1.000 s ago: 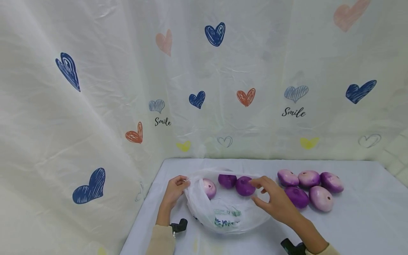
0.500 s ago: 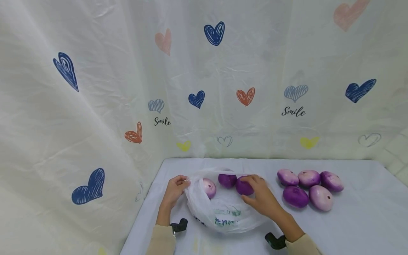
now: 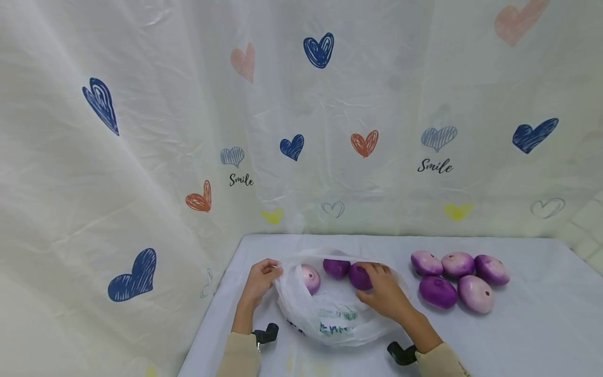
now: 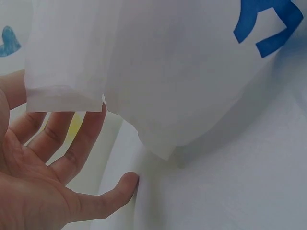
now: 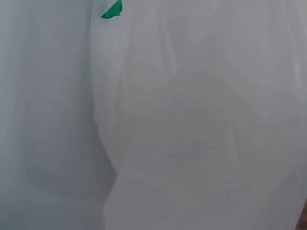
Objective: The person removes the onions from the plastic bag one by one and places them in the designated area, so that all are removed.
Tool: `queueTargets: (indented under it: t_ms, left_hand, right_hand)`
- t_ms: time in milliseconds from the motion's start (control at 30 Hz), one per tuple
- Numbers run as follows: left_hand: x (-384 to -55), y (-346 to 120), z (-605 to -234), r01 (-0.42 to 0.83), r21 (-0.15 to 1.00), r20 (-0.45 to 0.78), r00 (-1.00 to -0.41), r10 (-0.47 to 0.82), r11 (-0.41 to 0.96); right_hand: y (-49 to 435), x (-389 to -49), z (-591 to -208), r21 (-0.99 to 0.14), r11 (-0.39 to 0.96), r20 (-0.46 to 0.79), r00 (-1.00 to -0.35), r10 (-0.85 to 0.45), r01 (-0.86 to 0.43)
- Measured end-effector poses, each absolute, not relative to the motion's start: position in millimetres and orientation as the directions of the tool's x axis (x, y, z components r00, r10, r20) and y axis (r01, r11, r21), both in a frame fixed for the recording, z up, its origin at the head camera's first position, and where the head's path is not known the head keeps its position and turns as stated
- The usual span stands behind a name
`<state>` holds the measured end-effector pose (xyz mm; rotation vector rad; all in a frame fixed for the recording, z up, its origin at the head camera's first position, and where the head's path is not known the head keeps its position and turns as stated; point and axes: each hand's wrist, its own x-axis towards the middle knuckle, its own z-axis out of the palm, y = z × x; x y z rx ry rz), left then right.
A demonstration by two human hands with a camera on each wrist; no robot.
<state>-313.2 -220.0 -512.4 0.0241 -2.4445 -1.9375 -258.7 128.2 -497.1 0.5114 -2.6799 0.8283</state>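
A white plastic bag [image 3: 325, 317] with green print lies spread with its mouth facing up. Inside it show a pale purple onion [image 3: 310, 278], a dark purple onion [image 3: 336, 268] and another dark purple onion [image 3: 360, 277]. My left hand [image 3: 259, 280] pinches the bag's left rim; in the left wrist view several fingers [image 4: 81, 143] reach behind the bag's edge. At the bag's right side, my right hand [image 3: 383, 291] holds the rightmost onion, fingers over its top and thumb below. Only the bag's white film [image 5: 201, 120] fills most of the right wrist view.
To the right of the bag several purple and pale onions [image 3: 456, 264] lie grouped on the white-covered table [image 3: 532, 314]. A white curtain [image 3: 386, 94] printed with hearts hangs behind and to the left.
My right hand has moved left and closed in over the rightmost onion in the bag. The left hand keeps its hold on the rim.
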Motion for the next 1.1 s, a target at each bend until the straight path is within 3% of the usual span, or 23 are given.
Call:
queueTargets:
  t_ms: [300, 1100]
  left_hand:
    - [-311.6, -219.9, -511.1, 0.003, 0.972, 0.009, -1.000, -0.025, 0.237]
    - [-314.3, -220.5, -513.3, 0.026, 0.973, 0.032, -0.999, -0.023, 0.229]
  right_hand:
    - [129.7, -258.7, -501.7, -0.473, 0.783, 0.362, -0.899, -0.247, -0.405]
    - [125.0, -257.3, -506.5, -0.586, 0.722, 0.165, -0.927, -0.338, -0.368]
